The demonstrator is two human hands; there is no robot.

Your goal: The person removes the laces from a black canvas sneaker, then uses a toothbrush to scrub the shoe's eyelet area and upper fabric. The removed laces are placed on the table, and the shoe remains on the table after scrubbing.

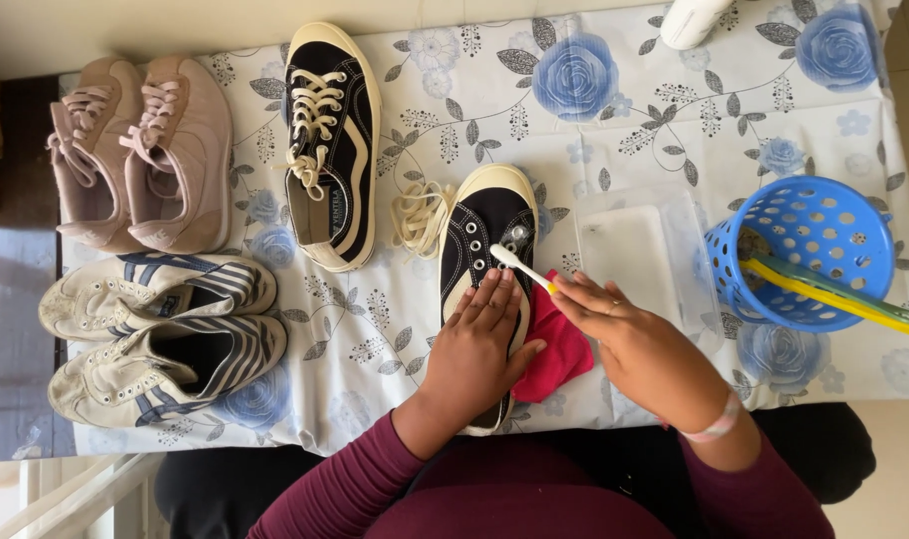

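Two hands | left fingers (494,299) flat on black sneaker (484,225) | right fingers (584,296) pinch toothbrush (519,266)

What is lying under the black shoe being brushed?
A red cloth shows beside and partly under the black shoe, on the floral tablecloth. The left hand presses on the shoe; the right hand holds a toothbrush. How far the cloth reaches underneath is hidden.

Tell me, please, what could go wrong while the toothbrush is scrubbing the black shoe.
1. The toothbrush works near the eyelets of the black shoe; splashes may spot the flowered tablecloth.
2. The left hand only presses flat on the shoe, so it could slip.
3. The loose laces lie close and may get dirty.
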